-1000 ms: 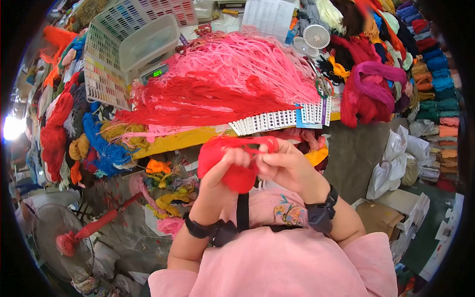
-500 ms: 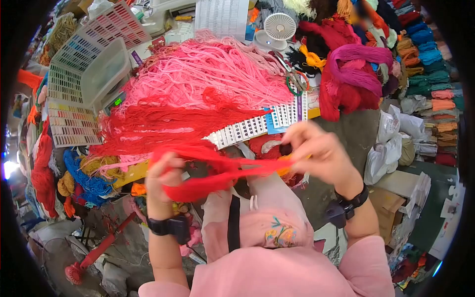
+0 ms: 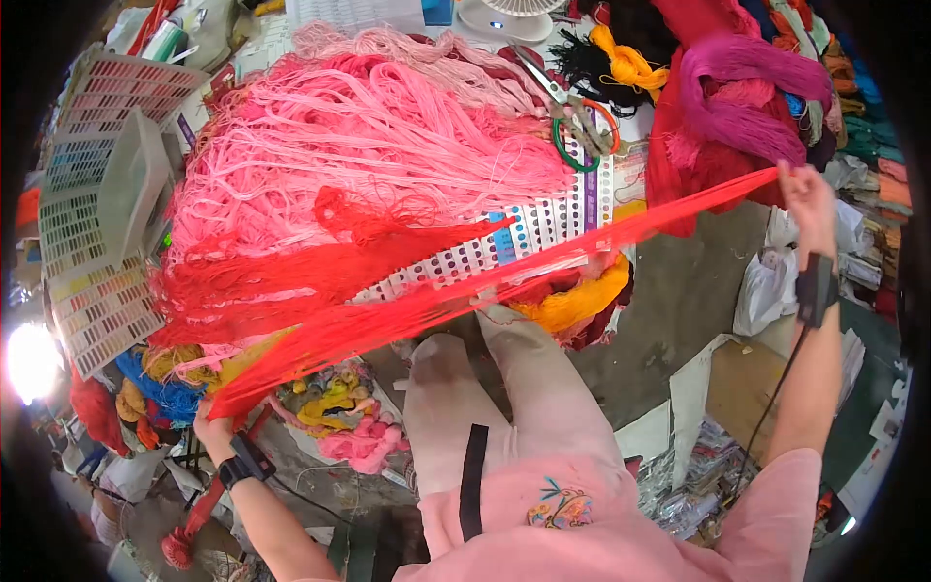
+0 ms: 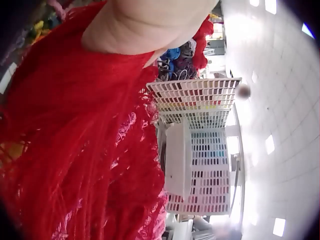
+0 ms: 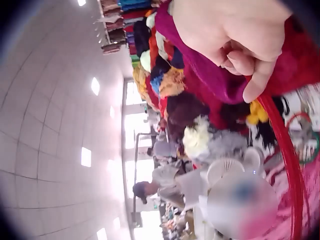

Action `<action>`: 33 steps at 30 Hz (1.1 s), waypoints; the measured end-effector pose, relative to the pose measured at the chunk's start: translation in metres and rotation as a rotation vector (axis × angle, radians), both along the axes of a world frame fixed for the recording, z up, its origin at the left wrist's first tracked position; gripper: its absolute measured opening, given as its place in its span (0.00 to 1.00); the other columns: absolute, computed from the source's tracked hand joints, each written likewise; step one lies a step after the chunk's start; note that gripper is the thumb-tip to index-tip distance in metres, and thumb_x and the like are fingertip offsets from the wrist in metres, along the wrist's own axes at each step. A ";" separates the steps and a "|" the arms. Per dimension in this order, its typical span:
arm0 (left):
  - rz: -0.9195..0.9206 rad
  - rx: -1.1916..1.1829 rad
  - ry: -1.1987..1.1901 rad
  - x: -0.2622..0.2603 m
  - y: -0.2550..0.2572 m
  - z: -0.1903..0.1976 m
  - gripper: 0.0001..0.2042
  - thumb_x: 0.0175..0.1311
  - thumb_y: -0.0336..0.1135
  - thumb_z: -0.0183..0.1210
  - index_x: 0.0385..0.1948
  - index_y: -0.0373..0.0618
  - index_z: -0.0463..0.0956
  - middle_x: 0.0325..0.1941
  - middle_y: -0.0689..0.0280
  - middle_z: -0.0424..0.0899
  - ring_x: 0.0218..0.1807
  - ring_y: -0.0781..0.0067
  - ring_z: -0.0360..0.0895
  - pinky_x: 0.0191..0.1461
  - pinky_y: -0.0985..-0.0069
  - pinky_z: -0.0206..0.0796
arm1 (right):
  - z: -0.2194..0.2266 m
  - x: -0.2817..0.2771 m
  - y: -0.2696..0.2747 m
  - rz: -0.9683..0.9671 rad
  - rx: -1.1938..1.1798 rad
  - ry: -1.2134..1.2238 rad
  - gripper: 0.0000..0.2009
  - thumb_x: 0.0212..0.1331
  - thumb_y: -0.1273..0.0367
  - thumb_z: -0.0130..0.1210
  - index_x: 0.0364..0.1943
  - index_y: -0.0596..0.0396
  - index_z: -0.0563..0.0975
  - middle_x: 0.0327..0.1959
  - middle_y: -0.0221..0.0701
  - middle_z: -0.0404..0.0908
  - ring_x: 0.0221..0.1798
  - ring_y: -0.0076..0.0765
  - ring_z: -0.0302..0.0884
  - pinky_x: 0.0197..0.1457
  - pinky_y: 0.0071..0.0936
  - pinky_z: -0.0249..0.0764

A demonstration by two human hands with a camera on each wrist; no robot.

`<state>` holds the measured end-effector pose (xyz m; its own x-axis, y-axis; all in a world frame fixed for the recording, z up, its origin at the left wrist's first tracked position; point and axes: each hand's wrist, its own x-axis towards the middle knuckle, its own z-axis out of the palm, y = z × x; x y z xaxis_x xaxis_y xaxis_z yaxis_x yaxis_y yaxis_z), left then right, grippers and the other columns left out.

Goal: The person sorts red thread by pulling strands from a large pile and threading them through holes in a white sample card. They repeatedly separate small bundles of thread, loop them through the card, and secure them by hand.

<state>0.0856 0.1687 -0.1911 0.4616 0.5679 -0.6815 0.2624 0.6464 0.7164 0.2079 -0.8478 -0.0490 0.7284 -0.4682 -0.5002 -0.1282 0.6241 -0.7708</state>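
A skein of bright red yarn (image 3: 543,264) stretches taut across the front of the body, rising from lower left to upper right. My left hand (image 3: 215,433) grips its wide, fanned end; in the left wrist view the strands spread out below the palm. Far out to the right, my right hand (image 3: 809,204) pinches the narrow end, and the right wrist view shows the curled fingers (image 5: 242,62) with a thin red bundle running down from them. Behind the skein lie loose red yarn (image 3: 262,281) and a big heap of pink yarn (image 3: 359,145) on the table.
Color sample cards (image 3: 538,231) fan along the table's front edge. Scissors (image 3: 572,112) with green and orange handles lie behind them. At left stand a color chart (image 3: 82,209) and a plastic tub (image 3: 134,194). Purple yarn (image 3: 732,92) hangs at right; golden yarn (image 3: 577,299) hangs below the edge.
My hands have moved far apart, left hand down and left, right hand up and right. The red skein, bunched between them earlier, is now pulled out long and straight.
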 end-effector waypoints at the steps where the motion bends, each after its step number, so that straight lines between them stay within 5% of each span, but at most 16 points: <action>1: -0.170 0.096 0.119 -0.006 0.000 0.016 0.14 0.59 0.34 0.39 0.38 0.31 0.65 0.39 0.53 0.72 0.45 0.56 0.67 0.54 0.61 0.55 | 0.024 0.003 -0.038 -0.114 0.130 0.156 0.03 0.48 0.79 0.42 0.21 0.64 0.63 0.18 0.34 0.62 0.17 0.23 0.56 0.42 0.23 0.69; 2: 0.191 -0.063 0.104 -0.003 0.033 0.014 0.18 0.60 0.35 0.37 0.46 0.28 0.60 0.48 0.47 0.66 0.54 0.51 0.60 0.58 0.56 0.48 | 0.034 0.007 -0.042 -0.117 0.132 0.159 0.03 0.48 0.79 0.42 0.21 0.64 0.63 0.18 0.34 0.62 0.17 0.23 0.56 0.42 0.23 0.69; 4: -0.379 0.380 -0.057 0.012 -0.020 0.041 0.18 0.60 0.36 0.38 0.45 0.29 0.61 0.36 0.56 0.73 0.37 0.61 0.72 0.46 0.66 0.63 | 0.052 0.008 -0.036 -0.090 -0.232 -0.018 0.04 0.52 0.74 0.42 0.24 0.60 0.66 0.21 0.32 0.66 0.24 0.25 0.62 0.46 0.26 0.67; 6: -0.073 -0.106 -0.209 0.067 -0.109 0.068 0.19 0.60 0.38 0.40 0.46 0.30 0.61 0.19 0.71 0.68 0.16 0.80 0.66 0.23 0.82 0.64 | 0.057 0.006 -0.005 -0.056 -0.598 -0.183 0.07 0.55 0.69 0.41 0.28 0.57 0.69 0.24 0.30 0.70 0.31 0.28 0.68 0.50 0.29 0.64; 8: -0.239 -0.830 -0.382 0.105 -0.228 0.071 0.19 0.60 0.39 0.42 0.45 0.31 0.61 0.12 0.79 0.54 0.09 0.92 0.51 0.12 0.90 0.48 | -0.009 0.015 0.095 0.294 -0.761 -0.127 0.08 0.55 0.68 0.42 0.33 0.55 0.71 0.28 0.28 0.72 0.33 0.25 0.69 0.41 0.21 0.65; 10: -0.338 -1.164 -0.396 0.128 -0.304 0.040 0.17 0.60 0.37 0.42 0.44 0.33 0.63 0.12 0.78 0.57 0.10 0.91 0.54 0.11 0.90 0.47 | -0.064 0.010 0.201 0.501 -0.811 0.025 0.06 0.49 0.70 0.49 0.28 0.57 0.74 0.26 0.26 0.73 0.31 0.20 0.68 0.36 0.19 0.64; 12: -0.660 -1.089 -0.286 0.149 -0.374 0.014 0.13 0.59 0.34 0.44 0.41 0.34 0.66 0.13 0.76 0.63 0.10 0.91 0.53 0.12 0.90 0.47 | -0.125 0.004 0.252 0.637 -0.695 0.141 0.04 0.44 0.73 0.53 0.23 0.59 0.76 0.25 0.25 0.75 0.28 0.18 0.68 0.31 0.18 0.65; 13: -0.824 -0.792 -0.146 0.154 -0.415 0.021 0.12 0.58 0.33 0.45 0.38 0.34 0.68 0.15 0.74 0.66 0.11 0.90 0.54 0.13 0.90 0.48 | -0.137 0.002 0.277 0.652 -0.625 0.121 0.03 0.42 0.73 0.55 0.21 0.59 0.76 0.24 0.26 0.74 0.27 0.18 0.68 0.30 0.18 0.65; 14: -0.967 -0.484 -0.004 0.158 -0.454 0.029 0.10 0.57 0.31 0.46 0.36 0.35 0.70 0.17 0.72 0.69 0.11 0.90 0.54 0.14 0.90 0.49 | -0.161 -0.001 0.292 0.685 -0.731 0.047 0.03 0.40 0.75 0.54 0.21 0.60 0.75 0.22 0.29 0.74 0.26 0.23 0.70 0.29 0.20 0.65; 16: -1.076 -0.468 0.066 0.157 -0.506 0.016 0.09 0.55 0.30 0.48 0.34 0.36 0.71 0.19 0.69 0.72 0.13 0.87 0.58 0.16 0.88 0.51 | -0.182 -0.004 0.313 0.627 -0.972 -0.042 0.02 0.38 0.76 0.54 0.19 0.59 0.74 0.19 0.33 0.71 0.25 0.33 0.70 0.29 0.24 0.65; 19: -1.290 -0.160 0.174 0.138 -0.546 -0.023 0.07 0.52 0.31 0.51 0.30 0.39 0.71 0.19 0.68 0.72 0.14 0.83 0.63 0.17 0.86 0.55 | -0.201 -0.006 0.317 0.550 -1.277 -0.104 0.05 0.34 0.77 0.54 0.19 0.58 0.72 0.21 0.34 0.68 0.27 0.40 0.67 0.30 0.30 0.63; 24: -1.335 0.093 0.003 0.121 -0.570 -0.063 0.05 0.53 0.31 0.52 0.23 0.40 0.69 0.16 0.70 0.69 0.15 0.83 0.65 0.18 0.85 0.56 | -0.209 -0.016 0.316 0.560 -1.368 -0.145 0.10 0.30 0.77 0.54 0.23 0.57 0.70 0.26 0.33 0.68 0.33 0.41 0.65 0.35 0.33 0.62; 26: -1.570 0.660 -0.195 0.117 -0.562 -0.068 0.03 0.53 0.29 0.51 0.25 0.41 0.69 0.16 0.70 0.69 0.16 0.83 0.65 0.18 0.85 0.56 | -0.201 -0.015 0.307 0.545 -1.266 -0.102 0.11 0.31 0.77 0.54 0.25 0.57 0.70 0.27 0.35 0.68 0.33 0.42 0.65 0.38 0.33 0.61; 27: -1.574 0.661 -0.197 0.121 -0.563 -0.061 0.03 0.53 0.29 0.51 0.25 0.41 0.69 0.16 0.70 0.69 0.16 0.83 0.65 0.18 0.85 0.56 | -0.204 -0.016 0.304 0.540 -1.266 -0.099 0.11 0.31 0.77 0.54 0.25 0.57 0.70 0.27 0.35 0.68 0.33 0.42 0.65 0.38 0.33 0.61; 29: -1.349 0.085 0.075 0.129 -0.565 -0.037 0.03 0.53 0.29 0.51 0.27 0.41 0.69 0.16 0.71 0.68 0.15 0.83 0.64 0.19 0.85 0.56 | -0.209 -0.024 0.302 0.715 -1.379 -0.196 0.14 0.33 0.73 0.54 0.30 0.58 0.70 0.32 0.38 0.67 0.35 0.44 0.64 0.40 0.34 0.61; 33: -1.360 -0.022 0.097 0.136 -0.563 -0.042 0.03 0.54 0.28 0.49 0.29 0.40 0.68 0.18 0.68 0.70 0.17 0.82 0.66 0.18 0.82 0.58 | -0.182 -0.030 0.311 0.946 -1.378 -0.184 0.23 0.34 0.65 0.53 0.39 0.63 0.68 0.40 0.41 0.63 0.40 0.47 0.61 0.43 0.37 0.60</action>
<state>0.2217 -0.3940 -0.2330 0.5927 -0.3045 -0.7456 0.7433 -0.1498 0.6520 0.1774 -0.5366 -0.2308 0.9883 0.1522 -0.0008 0.1103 -0.7201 -0.6850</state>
